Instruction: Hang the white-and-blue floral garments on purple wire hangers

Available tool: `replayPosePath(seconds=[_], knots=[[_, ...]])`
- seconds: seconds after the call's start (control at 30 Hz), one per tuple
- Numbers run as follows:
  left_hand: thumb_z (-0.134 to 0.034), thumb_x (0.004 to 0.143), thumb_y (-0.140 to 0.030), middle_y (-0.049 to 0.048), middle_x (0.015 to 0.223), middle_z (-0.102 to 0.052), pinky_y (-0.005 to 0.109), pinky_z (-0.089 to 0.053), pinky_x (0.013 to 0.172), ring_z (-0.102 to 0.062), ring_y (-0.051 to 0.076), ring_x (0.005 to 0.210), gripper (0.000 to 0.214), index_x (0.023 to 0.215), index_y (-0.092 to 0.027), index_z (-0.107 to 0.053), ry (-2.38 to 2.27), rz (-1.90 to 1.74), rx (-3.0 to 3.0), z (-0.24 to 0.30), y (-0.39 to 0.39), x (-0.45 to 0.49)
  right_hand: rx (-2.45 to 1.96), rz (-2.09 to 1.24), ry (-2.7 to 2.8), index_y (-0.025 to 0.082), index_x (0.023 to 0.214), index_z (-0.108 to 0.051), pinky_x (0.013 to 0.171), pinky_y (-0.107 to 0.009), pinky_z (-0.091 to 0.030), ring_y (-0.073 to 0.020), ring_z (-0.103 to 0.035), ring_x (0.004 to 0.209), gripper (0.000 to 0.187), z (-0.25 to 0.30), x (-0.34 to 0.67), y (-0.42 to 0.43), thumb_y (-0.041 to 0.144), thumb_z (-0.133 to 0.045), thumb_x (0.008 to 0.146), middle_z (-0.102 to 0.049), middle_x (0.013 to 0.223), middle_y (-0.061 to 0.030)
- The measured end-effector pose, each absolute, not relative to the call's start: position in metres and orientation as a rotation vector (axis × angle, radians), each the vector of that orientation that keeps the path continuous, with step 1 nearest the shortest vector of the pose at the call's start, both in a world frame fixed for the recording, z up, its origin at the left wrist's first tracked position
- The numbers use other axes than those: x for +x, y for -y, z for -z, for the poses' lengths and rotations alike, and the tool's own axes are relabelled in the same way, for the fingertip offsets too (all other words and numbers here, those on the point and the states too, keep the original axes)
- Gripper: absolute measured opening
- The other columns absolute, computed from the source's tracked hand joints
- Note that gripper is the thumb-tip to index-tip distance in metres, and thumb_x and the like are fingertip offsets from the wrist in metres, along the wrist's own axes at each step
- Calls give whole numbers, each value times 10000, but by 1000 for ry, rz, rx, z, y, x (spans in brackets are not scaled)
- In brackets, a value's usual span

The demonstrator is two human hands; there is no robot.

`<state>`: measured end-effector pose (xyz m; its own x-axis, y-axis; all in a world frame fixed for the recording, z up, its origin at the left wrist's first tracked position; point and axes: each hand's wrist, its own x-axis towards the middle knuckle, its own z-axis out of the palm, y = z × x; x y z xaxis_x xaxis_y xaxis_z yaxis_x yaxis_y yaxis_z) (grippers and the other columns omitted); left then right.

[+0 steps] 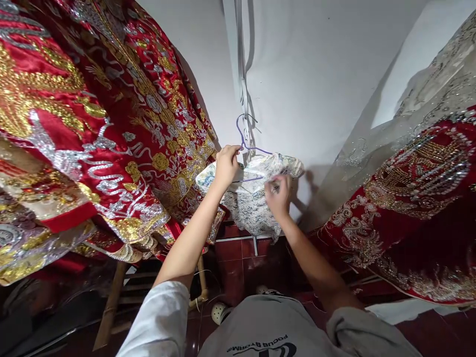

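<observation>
Wall (316,74): white, behind our purple hanger (256,148).
Floor (230,272): dark red tile, below hanger.
Red embroidered garments (156,119): left of hanger.
Red beaded garment (416,198): right of hanger.
Floral garment (253,213): on hanger, between our hands.
Left hand (226,166): pinching hanger neck.
Right hand (279,195): blurred, curled, right of hanger neck; we can't tell if it grips.

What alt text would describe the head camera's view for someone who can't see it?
A person's left hand holds a purple hanger bearing a pale patterned garment; the blurred right hand is at its front. Red embroidered clothes flank them, near a white wall.
</observation>
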<state>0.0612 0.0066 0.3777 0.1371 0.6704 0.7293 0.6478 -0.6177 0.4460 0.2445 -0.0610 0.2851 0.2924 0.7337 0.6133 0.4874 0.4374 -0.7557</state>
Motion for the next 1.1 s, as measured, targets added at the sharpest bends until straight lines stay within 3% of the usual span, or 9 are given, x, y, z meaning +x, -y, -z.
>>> replayPosePath(seconds=[0.17,0.27,0.37,0.43,0.57,0.67,0.77,0.97,1.1], knots=[[-440,904,-79,93,925,-663,413,-448,896,-591,263,938,336,1042,-205,-720,-1353,-1506,2341,-384,-7,63,-1503,-818,1346,230,691,-522,740,-338,-470,-240,-594,768,440,-230,207,54,628,-530,879,-595,677,-64],[-423,925,-90,98,972,-658,414,-464,920,-595,257,980,351,1076,-200,-721,-1329,-1484,2336,-390,-2,60,-1551,-928,1345,229,572,-514,633,-297,-415,-223,-582,666,474,-226,206,38,595,-553,871,-553,535,-55],[-463,957,-158,110,1140,-644,428,-455,1011,-577,256,1151,303,1103,-212,-722,-1296,-1625,2309,-384,13,60,-1555,-984,1337,226,507,-503,585,-294,-379,-213,-565,615,437,-224,210,36,506,-602,828,-561,500,-66],[-499,972,-234,106,1199,-632,436,-445,1055,-560,255,1216,248,1090,-223,-716,-1274,-1834,2191,-364,32,64,-1533,-1026,1345,222,490,-500,569,-294,-374,-205,-553,593,422,-216,211,46,480,-583,814,-579,507,-69],[-507,958,-284,87,1056,-633,411,-492,999,-606,243,1102,156,1006,-224,-643,-1398,-2068,1643,-282,84,81,-1480,-1107,1338,215,520,-516,577,-297,-396,-185,-528,560,439,-194,216,77,513,-466,839,-591,542,-58],[-528,890,-245,70,960,-593,374,-521,895,-610,218,936,97,979,-217,-556,-1473,-1986,1275,-213,116,95,-1439,-1142,1335,218,557,-512,586,-297,-398,-169,-496,537,451,-188,222,94,555,-454,851,-542,526,-26],[-621,831,-263,75,992,-605,376,-508,909,-604,226,954,213,1027,-212,-555,-1416,-1724,1289,-172,130,105,-1375,-1164,1351,226,543,-465,573,-293,-368,-152,-452,523,482,-193,226,104,582,-481,867,-472,505,4],[-522,935,-382,33,823,-586,336,-488,809,-568,206,825,188,843,-218,-522,-1386,-1438,1496,-170,130,109,-1226,-1218,1484,219,602,-513,570,-286,-346,-145,-457,539,381,-212,223,121,468,-508,890,-515,548,14],[-505,958,-384,33,830,-589,327,-478,806,-571,203,825,189,867,-220,-529,-1370,-1435,1528,-176,137,105,-1179,-1395,1420,207,622,-594,535,-280,-347,-135,-448,509,291,-231,225,122,415,-556,823,-544,533,15]])
